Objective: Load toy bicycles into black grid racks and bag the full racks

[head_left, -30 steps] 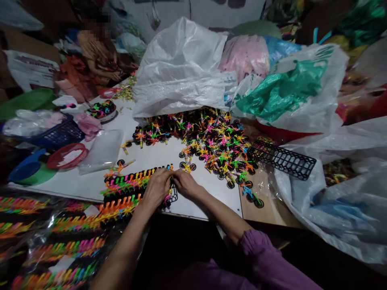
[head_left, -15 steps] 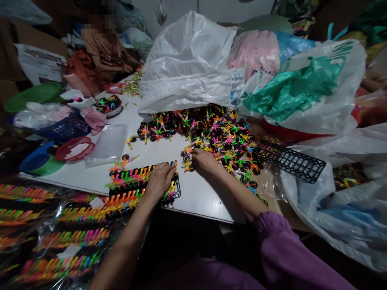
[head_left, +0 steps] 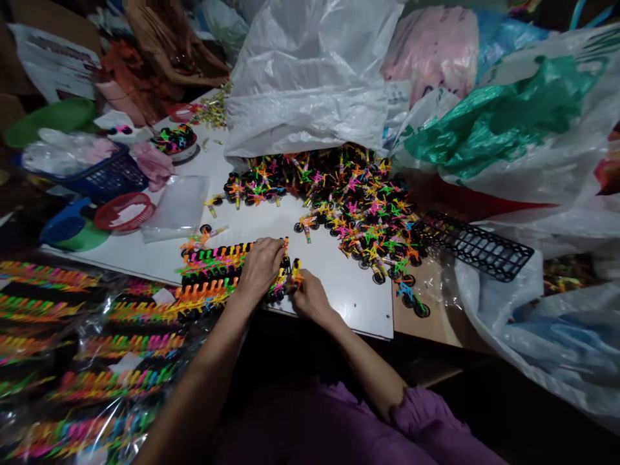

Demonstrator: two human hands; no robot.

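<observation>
Rows of colourful toy bicycles (head_left: 213,259) stand packed in a black rack at the table's front edge. My left hand (head_left: 261,266) lies over the rack's right end, fingers bent and closed on it; the exact grip is partly hidden. Just right of that end, my right hand (head_left: 310,294) pinches a yellow and orange toy bicycle (head_left: 296,274) with black wheels. Beyond both hands spreads a heap of loose toy bicycles (head_left: 368,206), some with small tubes attached. One loose orange bicycle (head_left: 194,242) lies behind the rack.
An unfilled black rack (head_left: 477,245) lies at the right beside white plastic sacks (head_left: 513,329). A big white sack (head_left: 310,116) stands behind the heap. Baskets (head_left: 126,212) and clear bags (head_left: 177,206) sit at left. Bagged filled racks (head_left: 97,361) lie lower left. Another person (head_left: 169,45) sits far left.
My right hand has come from the heap's near edge to the rack's right end, bringing a toy bicycle. My left hand stays on the rack. The view has tilted down.
</observation>
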